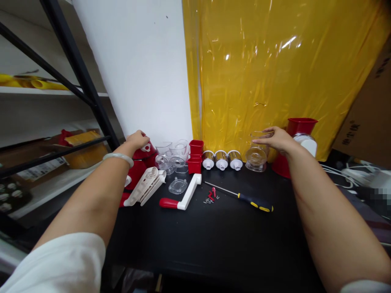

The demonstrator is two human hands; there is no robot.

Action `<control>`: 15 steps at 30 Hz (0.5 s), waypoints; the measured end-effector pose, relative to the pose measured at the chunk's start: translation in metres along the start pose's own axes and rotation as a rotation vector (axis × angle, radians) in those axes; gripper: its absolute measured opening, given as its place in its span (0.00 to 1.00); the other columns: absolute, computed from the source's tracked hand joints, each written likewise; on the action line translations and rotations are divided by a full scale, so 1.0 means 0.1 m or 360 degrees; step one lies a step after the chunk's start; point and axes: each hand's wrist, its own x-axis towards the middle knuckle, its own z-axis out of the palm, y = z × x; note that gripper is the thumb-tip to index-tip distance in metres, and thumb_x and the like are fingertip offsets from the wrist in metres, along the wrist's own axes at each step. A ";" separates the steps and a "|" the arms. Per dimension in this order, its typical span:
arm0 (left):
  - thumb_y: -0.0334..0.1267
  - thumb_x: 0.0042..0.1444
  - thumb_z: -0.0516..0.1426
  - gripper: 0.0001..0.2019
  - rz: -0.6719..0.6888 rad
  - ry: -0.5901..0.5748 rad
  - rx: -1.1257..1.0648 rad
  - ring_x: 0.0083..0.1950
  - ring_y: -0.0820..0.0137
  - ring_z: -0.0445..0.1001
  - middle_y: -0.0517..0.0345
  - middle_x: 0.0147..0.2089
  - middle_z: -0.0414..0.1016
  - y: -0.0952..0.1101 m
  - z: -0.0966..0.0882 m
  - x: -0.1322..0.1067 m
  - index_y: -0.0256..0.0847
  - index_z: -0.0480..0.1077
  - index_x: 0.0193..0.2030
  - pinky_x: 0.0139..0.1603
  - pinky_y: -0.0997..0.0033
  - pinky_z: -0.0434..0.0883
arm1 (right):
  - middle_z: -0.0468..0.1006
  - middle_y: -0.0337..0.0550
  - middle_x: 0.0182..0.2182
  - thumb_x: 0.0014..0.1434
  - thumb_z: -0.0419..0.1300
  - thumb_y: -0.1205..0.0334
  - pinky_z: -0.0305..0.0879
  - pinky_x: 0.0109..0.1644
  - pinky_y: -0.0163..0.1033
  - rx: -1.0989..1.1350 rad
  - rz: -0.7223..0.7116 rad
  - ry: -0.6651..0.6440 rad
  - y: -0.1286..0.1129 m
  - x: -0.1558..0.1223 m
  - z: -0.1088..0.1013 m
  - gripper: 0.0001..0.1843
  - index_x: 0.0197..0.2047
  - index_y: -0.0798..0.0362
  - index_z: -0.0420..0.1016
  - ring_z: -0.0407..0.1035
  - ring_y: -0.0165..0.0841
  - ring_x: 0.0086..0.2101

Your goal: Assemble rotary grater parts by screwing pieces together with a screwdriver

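My left hand [139, 139] reaches to the back left, its fingers curled over the top of a red plastic housing [146, 151]; the fingertips are partly hidden. At the back right my right hand [275, 137] holds the upper rim of a clear plastic hopper [256, 158] between thumb and fingers. Beside the left hand stand clear plastic hoppers [180, 150] and stacked red pushers [194, 162]. Three metal grater drums [221, 158] with white ends line up in the middle. A red and white machine body [301, 130] stands just right of my right hand.
On the black table [207, 240] lie a white crank with red handle [189, 193], a screwdriver [255, 202], small screws and red bits [210, 196], a clear ring plate [178, 186] and off-white base parts [146, 185]. Shelving [91, 101] stands left; white cables [339, 175] lie right.
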 end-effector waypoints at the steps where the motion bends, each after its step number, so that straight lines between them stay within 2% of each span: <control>1: 0.38 0.41 0.67 0.24 0.0003 -0.0009 0.0028 0.60 0.37 0.72 0.39 0.53 0.79 0.00 -0.01 0.01 0.38 0.75 0.48 0.56 0.45 0.71 | 0.83 0.54 0.41 0.29 0.82 0.50 0.74 0.55 0.59 0.0000 0.0003 0.0002 0.00 0.00 0.00 0.45 0.50 0.53 0.73 0.79 0.53 0.47; 3: 0.36 0.44 0.65 0.24 0.0016 -0.0035 0.0084 0.56 0.40 0.75 0.39 0.54 0.79 0.02 -0.02 0.00 0.38 0.75 0.50 0.50 0.49 0.74 | 0.83 0.54 0.40 0.28 0.82 0.50 0.75 0.55 0.60 0.0015 -0.0004 -0.0001 0.00 0.00 0.00 0.44 0.49 0.52 0.73 0.79 0.53 0.46; 6: 0.39 0.49 0.63 0.21 0.0080 -0.0046 0.0108 0.52 0.44 0.78 0.40 0.54 0.80 0.02 -0.02 -0.04 0.39 0.76 0.51 0.44 0.53 0.76 | 0.83 0.52 0.38 0.26 0.82 0.48 0.75 0.53 0.62 0.0030 -0.0034 0.0000 0.03 0.02 0.00 0.44 0.48 0.50 0.74 0.79 0.54 0.45; 9: 0.43 0.50 0.65 0.19 0.0196 -0.0010 0.0121 0.53 0.47 0.78 0.43 0.52 0.81 0.00 -0.01 -0.08 0.40 0.77 0.48 0.50 0.55 0.76 | 0.83 0.52 0.38 0.26 0.82 0.48 0.74 0.53 0.63 0.0005 -0.0044 -0.0004 0.04 0.02 0.00 0.44 0.48 0.50 0.74 0.79 0.54 0.44; 15: 0.38 0.50 0.65 0.15 0.0391 0.0017 0.0112 0.55 0.56 0.78 0.50 0.53 0.82 -0.02 0.04 -0.08 0.40 0.77 0.45 0.58 0.62 0.72 | 0.82 0.54 0.42 0.29 0.82 0.51 0.74 0.54 0.57 -0.0108 0.0043 -0.0071 0.08 0.04 0.01 0.47 0.52 0.53 0.73 0.79 0.52 0.46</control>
